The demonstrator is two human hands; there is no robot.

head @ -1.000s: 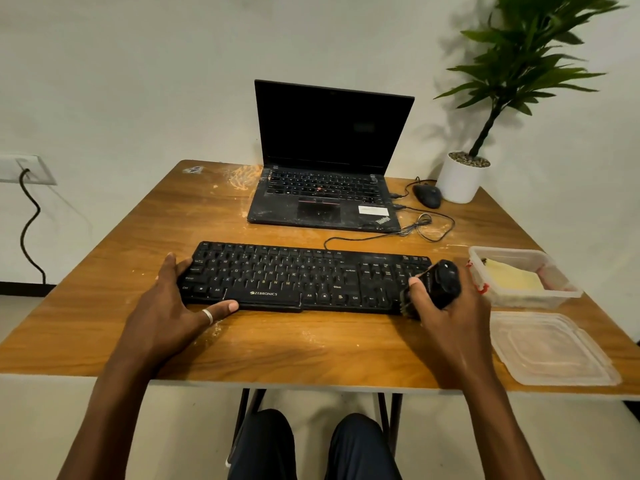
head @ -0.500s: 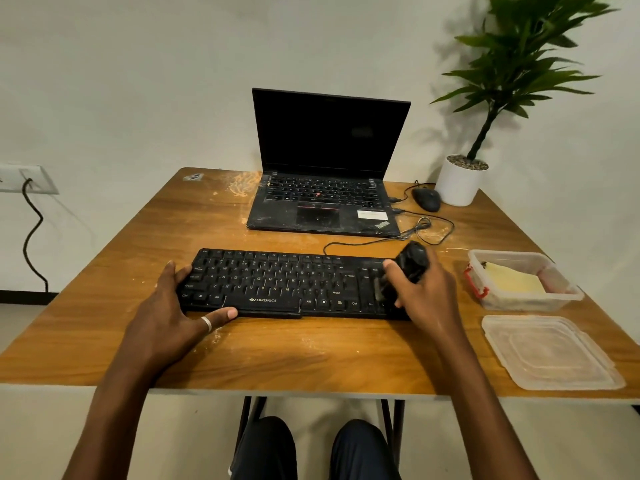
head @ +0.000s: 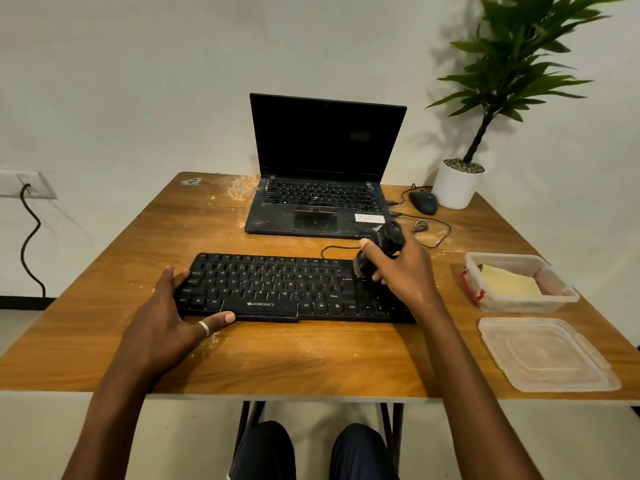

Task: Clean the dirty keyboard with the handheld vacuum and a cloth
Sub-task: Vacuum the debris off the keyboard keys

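A black dusty keyboard lies across the middle of the wooden table. My left hand holds its left end, fingers over the edge and thumb along the front. My right hand grips a small black handheld vacuum, whose brush end touches the keys at the upper right part of the keyboard. A yellow cloth lies inside a clear plastic box to the right.
A dusty open laptop stands behind the keyboard. A black mouse with a coiled cable and a white pot with a plant are at the back right. The box's lid lies near the front right edge.
My right hand has moved the vacuum from the keyboard's right front corner leftward and then toward its back edge. My left hand has stayed on the left end.
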